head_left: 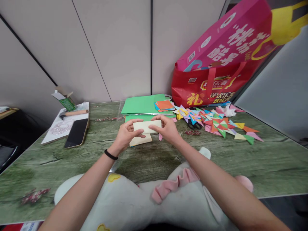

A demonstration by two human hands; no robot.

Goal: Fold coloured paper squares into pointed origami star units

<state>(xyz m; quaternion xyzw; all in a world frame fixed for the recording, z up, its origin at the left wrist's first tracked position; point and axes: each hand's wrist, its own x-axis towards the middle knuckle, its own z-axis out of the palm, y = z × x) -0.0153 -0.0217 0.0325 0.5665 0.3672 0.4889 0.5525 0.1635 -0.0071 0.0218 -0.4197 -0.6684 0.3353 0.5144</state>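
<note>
pale paper strip (pixel 146 125): just left of centre in the frame, held up between my two hands. long axis runs left to right, nearly level, right end slightly higher. my left hand (pixel 127 134) grips the left end, my right hand (pixel 167 129) the right; neither is clearly nearer. thumbs lie on the face toward me, pointing inward, tips apart; fingers curl at the far side, partly hidden. just below the strip in the frame: cream paper (pixel 141 140). green sheets (pixel 141 104) lie beyond, upper centre.
</note>
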